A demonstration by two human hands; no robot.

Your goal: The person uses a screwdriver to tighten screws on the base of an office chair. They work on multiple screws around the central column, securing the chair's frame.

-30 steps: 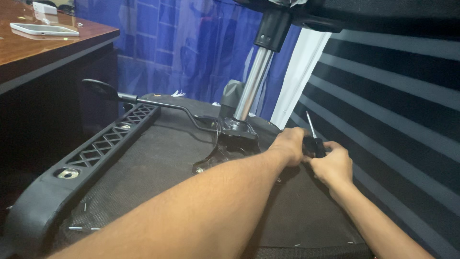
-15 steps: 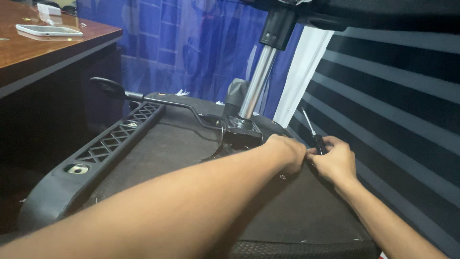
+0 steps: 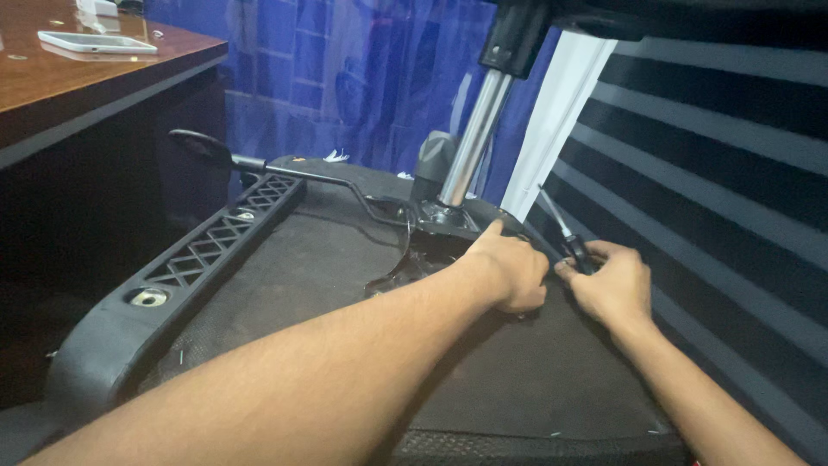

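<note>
Upturned black office chair seat lay underside-up; landmark: shiny chrome gas cylinder rising from its centre mechanism

Right hand right of cylinder base, fingers clamped on slim black-handled screwdriver, tip hidden

Left hand curled shut just beside it, contents not visible

Screwdriver light, stiff, thin; grip at handle, likely slippery

Seat bulky, rigid

Black latticed armrest left of cylinder; wooden desk farther left, blue curtain behind

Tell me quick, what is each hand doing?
Left hand: curled shut, resting on the chair seat; whether it grips anything cannot be told.
Right hand: closed around a screwdriver.
</note>
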